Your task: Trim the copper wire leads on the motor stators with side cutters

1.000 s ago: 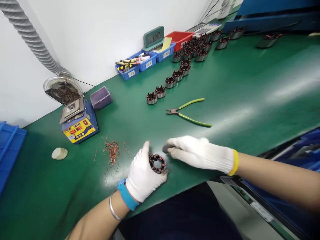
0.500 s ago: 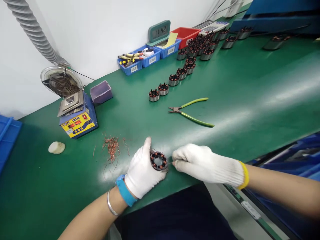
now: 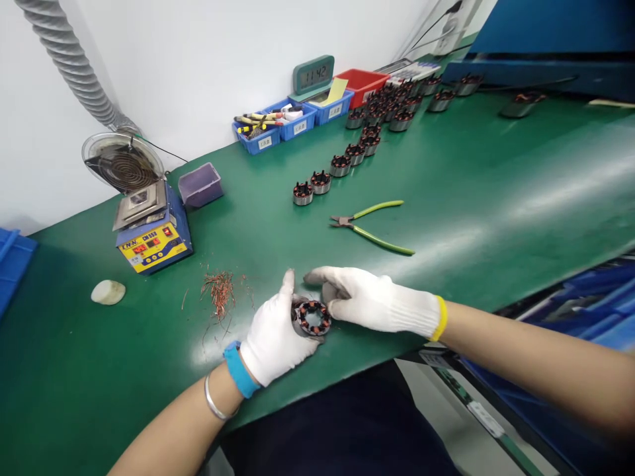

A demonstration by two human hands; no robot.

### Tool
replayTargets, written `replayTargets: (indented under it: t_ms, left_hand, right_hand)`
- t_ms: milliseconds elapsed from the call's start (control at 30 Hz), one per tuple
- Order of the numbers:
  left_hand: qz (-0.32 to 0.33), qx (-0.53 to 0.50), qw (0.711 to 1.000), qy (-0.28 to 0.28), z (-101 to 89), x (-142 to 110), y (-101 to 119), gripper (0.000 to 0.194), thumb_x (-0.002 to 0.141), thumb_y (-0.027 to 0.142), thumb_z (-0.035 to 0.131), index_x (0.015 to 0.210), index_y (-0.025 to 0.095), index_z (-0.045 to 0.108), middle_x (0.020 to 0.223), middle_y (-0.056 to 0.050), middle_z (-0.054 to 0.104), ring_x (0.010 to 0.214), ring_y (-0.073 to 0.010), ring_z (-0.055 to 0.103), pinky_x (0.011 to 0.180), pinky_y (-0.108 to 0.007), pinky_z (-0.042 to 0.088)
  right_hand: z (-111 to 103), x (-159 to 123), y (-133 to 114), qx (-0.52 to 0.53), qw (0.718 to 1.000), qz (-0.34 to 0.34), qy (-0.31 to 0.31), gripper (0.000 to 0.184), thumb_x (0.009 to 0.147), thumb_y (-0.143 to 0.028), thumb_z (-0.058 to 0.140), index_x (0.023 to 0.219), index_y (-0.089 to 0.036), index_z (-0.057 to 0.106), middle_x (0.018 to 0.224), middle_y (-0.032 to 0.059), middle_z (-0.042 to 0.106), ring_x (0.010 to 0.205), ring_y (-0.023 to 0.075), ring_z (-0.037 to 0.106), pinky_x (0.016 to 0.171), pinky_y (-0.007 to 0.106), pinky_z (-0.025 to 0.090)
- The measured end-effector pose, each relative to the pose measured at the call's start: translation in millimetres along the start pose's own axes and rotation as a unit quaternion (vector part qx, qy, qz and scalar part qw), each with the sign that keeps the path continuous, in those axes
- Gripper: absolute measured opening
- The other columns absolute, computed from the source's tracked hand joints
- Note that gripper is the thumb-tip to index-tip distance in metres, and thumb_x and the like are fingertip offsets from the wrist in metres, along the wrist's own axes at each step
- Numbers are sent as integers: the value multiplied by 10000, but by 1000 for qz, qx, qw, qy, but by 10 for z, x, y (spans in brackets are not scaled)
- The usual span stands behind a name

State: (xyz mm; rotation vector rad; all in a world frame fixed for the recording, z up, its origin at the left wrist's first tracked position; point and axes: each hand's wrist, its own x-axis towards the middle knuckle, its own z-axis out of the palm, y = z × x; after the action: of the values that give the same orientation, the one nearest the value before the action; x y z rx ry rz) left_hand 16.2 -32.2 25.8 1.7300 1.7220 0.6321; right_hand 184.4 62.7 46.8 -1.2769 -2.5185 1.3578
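Observation:
My left hand, in a white glove, grips a motor stator by its metal side; the ring of copper coils and black insulation faces up. Just right of it is my right hand, gloved with a yellow cuff. Its index finger is stretched out and its thumb is apart, by the stator's edge; nothing shows between them. Beyond the hands lie cutting pliers with green handles, jaws pointing left. Left of my left hand is a small heap of copper wire clippings.
Several stators stand in a line toward the back. A blue and yellow solder pot sits at the left, near a purple box and a white round piece. Blue bins, a red bin and a clock line the wall.
My right hand has gone from a closed pinch right of the stator to spread fingers close against it. My left hand still holds the stator. The view has shifted slightly.

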Motion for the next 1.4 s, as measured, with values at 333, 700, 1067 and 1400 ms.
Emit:
replayTargets:
  t_ms: [333,700,1067,1400]
  left_hand:
    - [1,-15,999,-31,-26,16,-49,1074,633,281,706,1510,174,97,1173,-86,664,1055,-304,640,918,-451,519]
    - [50,45,998,-2,18,5,-60,1110,602,258,669,1514,157,44,1050,-74,682,887,-280,669,763,-373,535]
    - [74,38,996,-8,26,11,-81,1029,645,274,645,1502,148,88,1005,-78,679,879,-271,664,740,-374,520]
    - [63,84,994,29,33,9,-9,734,592,339,740,1263,149,510,1101,-131,599,1012,-318,578,898,-493,495]
  right_hand:
    - [-89,-50,60,-156,981,-13,115,406,825,-325,481,1206,-246,598,1146,70,662,1006,250,604,745,316,422]
    - [-181,-184,39,-144,987,76,20,201,814,-361,506,771,-222,646,772,11,675,674,175,593,548,273,327]
    - [298,-479,42,-164,970,-113,140,803,726,-578,643,1398,-189,439,1227,136,624,939,270,660,704,336,498]
    - [287,-373,143,-244,967,-39,62,284,948,-357,391,977,-240,648,841,34,706,752,216,662,565,280,338]
